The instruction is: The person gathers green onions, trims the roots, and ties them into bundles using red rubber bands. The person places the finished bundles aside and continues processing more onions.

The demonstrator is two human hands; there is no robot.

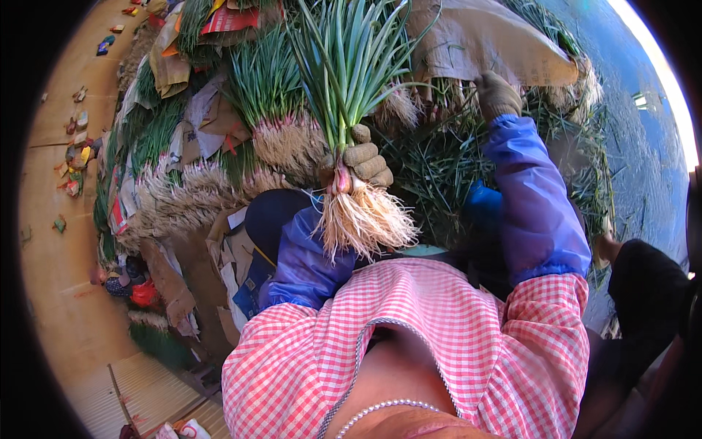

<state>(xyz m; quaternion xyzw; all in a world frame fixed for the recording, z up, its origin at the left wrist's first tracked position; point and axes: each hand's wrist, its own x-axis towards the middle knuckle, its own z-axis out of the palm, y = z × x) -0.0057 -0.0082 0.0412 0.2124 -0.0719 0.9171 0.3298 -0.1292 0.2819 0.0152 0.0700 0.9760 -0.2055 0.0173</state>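
Note:
My left hand [364, 159], in a dirty knit glove, is closed round a bunch of green onions [348, 71] just above the bulbs, with the leaves away from me and the long pale roots towards my chest. My right hand [498, 96], gloved the same way, is at the lower edge of a brown paper sheet [466, 46]; its fingertips seem to pinch that edge. Under the sheet, more onion bulbs and roots [447, 93] show. Another stack of green onions [274, 88] lies left of the held bunch.
Loose green leaves [433, 164] heap up between my arms. Rows of rooted onions [186, 192] and scraps of sacking [170, 66] lie to the left. Wet bluish floor [636, 137] spans the right, where another person's dark-clothed leg [647, 296] is near. Other people [131, 280] are at the far left.

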